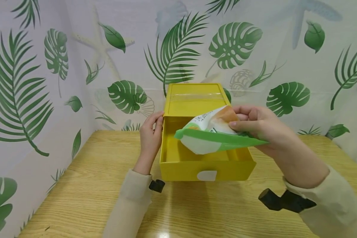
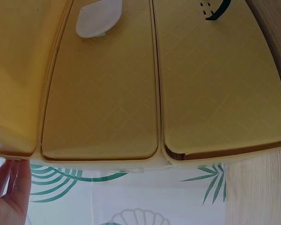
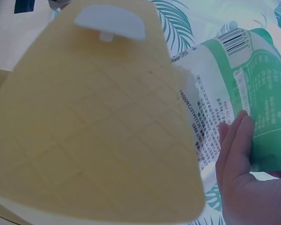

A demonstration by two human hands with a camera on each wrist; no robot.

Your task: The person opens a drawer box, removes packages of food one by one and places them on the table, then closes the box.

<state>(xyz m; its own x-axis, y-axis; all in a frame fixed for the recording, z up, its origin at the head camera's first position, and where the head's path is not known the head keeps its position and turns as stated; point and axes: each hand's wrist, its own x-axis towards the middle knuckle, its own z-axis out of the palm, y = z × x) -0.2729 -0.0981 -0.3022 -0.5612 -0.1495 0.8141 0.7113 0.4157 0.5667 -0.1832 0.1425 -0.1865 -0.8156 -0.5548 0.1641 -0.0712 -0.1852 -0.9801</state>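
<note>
Leaf-printed sheeting [image 1: 137, 66] backs a wood-grain surface [image 1: 77, 185] where, at frame centre, the right hand [image 1: 256, 127], its grip pinching a green-and-white packet [image 1: 200, 145] over an open yellow drawer [image 1: 178, 171], best clears the rim [image 1: 178, 162] while the left hand [image 1: 150, 135], unclenched, steadies the drawer's left side.

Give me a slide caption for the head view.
Right hand holds a green and white packet above an open yellow drawer; left hand touches the drawer unit.

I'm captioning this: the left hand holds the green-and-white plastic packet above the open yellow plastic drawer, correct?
Wrong side: the head view shows the right hand holding the green-and-white plastic packet above the open yellow plastic drawer.
</note>
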